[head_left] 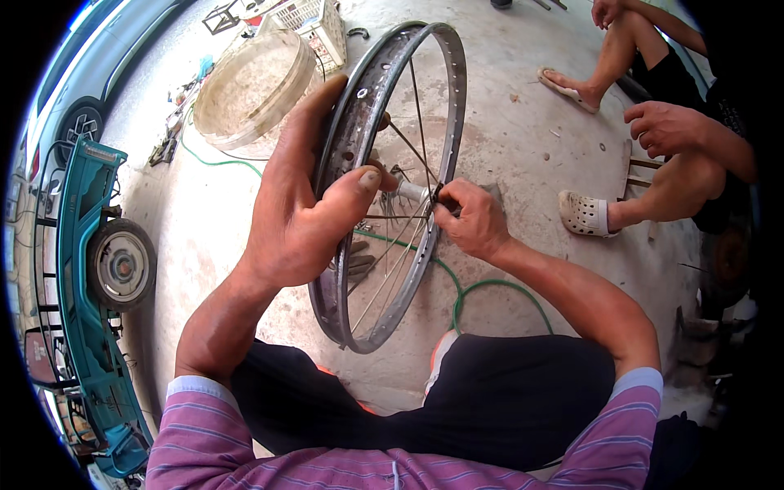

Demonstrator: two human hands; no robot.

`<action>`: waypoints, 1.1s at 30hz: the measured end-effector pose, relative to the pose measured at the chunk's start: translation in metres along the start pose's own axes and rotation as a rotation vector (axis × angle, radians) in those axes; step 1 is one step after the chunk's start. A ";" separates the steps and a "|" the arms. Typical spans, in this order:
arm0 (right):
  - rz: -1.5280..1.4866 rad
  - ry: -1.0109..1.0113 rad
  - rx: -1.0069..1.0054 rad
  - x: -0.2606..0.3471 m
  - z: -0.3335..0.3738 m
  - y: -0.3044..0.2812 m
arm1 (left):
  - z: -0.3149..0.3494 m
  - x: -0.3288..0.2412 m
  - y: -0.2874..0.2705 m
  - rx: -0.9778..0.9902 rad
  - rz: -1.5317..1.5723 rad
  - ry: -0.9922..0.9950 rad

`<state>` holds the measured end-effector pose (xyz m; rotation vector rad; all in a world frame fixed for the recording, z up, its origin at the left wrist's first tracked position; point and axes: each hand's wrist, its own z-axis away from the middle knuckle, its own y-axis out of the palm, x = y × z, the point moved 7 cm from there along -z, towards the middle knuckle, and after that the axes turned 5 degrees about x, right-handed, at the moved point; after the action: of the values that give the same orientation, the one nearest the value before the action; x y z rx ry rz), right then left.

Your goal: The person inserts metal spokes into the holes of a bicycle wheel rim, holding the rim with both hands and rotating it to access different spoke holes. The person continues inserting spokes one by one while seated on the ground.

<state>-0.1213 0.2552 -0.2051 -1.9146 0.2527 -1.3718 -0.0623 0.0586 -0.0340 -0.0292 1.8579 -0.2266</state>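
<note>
A bare bicycle wheel rim stands upright and tilted in front of me, with no tyre on it. Only some spokes run between the rim and the silver hub. My left hand grips the rim's left side, its thumb lying across the edge. At the hub's right end, the fingers of my right hand are pinched together; whatever small part they hold is hidden. Behind the lower spokes a greyish glove lies on the floor.
A green hose loops over the concrete floor. Beyond the wheel are a large round basin and a white plastic crate. A teal cart stands at left. Two people's legs are at right.
</note>
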 end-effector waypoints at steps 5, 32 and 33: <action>-0.037 0.100 0.047 0.002 0.002 0.001 | -0.001 0.003 -0.001 0.005 0.036 -0.010; -0.632 0.549 0.261 -0.063 -0.031 0.008 | 0.003 0.006 0.002 0.103 -0.036 0.023; -0.615 0.551 0.322 -0.062 -0.032 0.011 | 0.003 0.006 0.003 0.103 -0.041 0.034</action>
<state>-0.1719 0.2667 -0.2535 -1.3579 -0.3135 -2.1857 -0.0608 0.0600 -0.0409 0.0077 1.8781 -0.3536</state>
